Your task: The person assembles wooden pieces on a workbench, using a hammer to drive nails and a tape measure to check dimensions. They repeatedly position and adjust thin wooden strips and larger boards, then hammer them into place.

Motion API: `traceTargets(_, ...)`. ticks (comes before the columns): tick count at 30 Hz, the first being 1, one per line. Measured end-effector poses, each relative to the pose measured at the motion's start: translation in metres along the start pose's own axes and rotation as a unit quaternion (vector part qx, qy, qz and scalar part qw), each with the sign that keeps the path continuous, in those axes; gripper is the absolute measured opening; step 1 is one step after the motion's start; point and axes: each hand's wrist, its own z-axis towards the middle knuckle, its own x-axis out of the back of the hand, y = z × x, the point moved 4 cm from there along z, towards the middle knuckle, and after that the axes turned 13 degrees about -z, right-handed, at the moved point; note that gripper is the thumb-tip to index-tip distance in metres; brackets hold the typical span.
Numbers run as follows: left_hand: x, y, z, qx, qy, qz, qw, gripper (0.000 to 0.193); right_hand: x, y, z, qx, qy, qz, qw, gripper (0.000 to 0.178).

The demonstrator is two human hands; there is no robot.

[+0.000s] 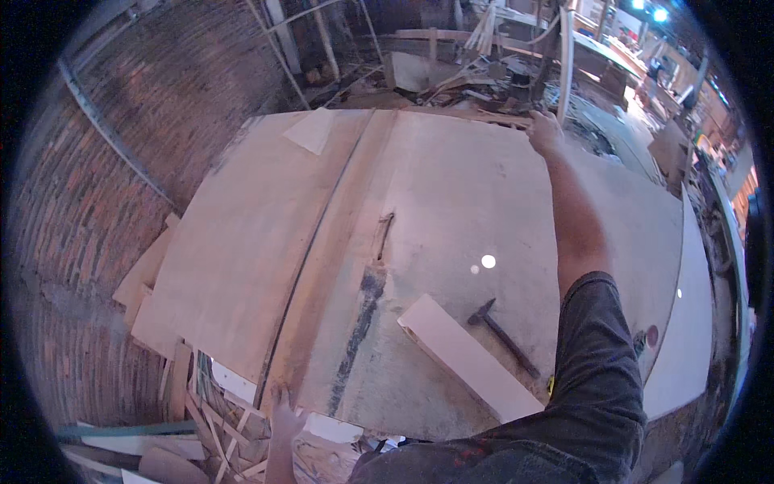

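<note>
A broad plywood worktop [451, 194] stretches out in front of me. A long brown wooden strip [334, 242] runs along it from far to near, beside a dark gap. My left hand [284, 419] is at the near end of this strip, fingertips on the wood and thumb apart. Far to the right, my right hand [547, 131] reaches the back edge, its fingers closed round the end of a thin wooden batten [492, 118]. A hammer [504, 337] and a pale board [468, 355] lie near my right arm.
A triangular offcut [311, 131] lies at the far left of the worktop. Wood scraps [222, 427] pile up at the near left, below a brick wall [72, 234]. More debris [484, 81] lies behind the back edge. A metal pole [566, 60] stands beyond my right hand.
</note>
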Motion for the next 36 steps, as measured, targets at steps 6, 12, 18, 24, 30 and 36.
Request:
traceTargets(6, -0.005, -0.001, 0.012, -0.005, -0.028, 0.034, 0.999, 0.108, -0.05, 0.027, 0.004, 0.06, -0.063, -0.155, 0.984, 0.023)
traceTargets(12, 0.0, 0.006, 0.006, 0.006, -0.004, 0.001, 1.0, 0.116, -0.044, 0.0, -0.1, -0.055, 0.013, -0.037, 0.998, 0.033)
traceTargets(18, -0.015, -0.026, 0.019, -0.049, -0.006, 0.053, 0.997, 0.119, -0.03, -0.004, -0.357, -0.267, -0.239, 0.402, 0.842, 0.022)
traceTargets(24, -0.02, -0.041, 0.026, -0.053, -0.015, -0.066, 0.996, 0.114, 0.08, -0.105, -0.611, -0.361, -0.388, 0.688, 0.496, 0.018)
traceTargets(30, 0.04, 0.048, -0.007, -0.207, 0.078, -0.044, 0.974, 0.087, 0.176, -0.191, -0.747, -0.374, -0.468, 0.638, 0.484, 0.016)
traceTargets(36, -0.014, 0.084, -0.038, -0.182, -0.22, -0.393, 0.874, 0.035, 0.21, -0.266, -0.796, -0.275, -0.541, 0.624, 0.492, 0.02)
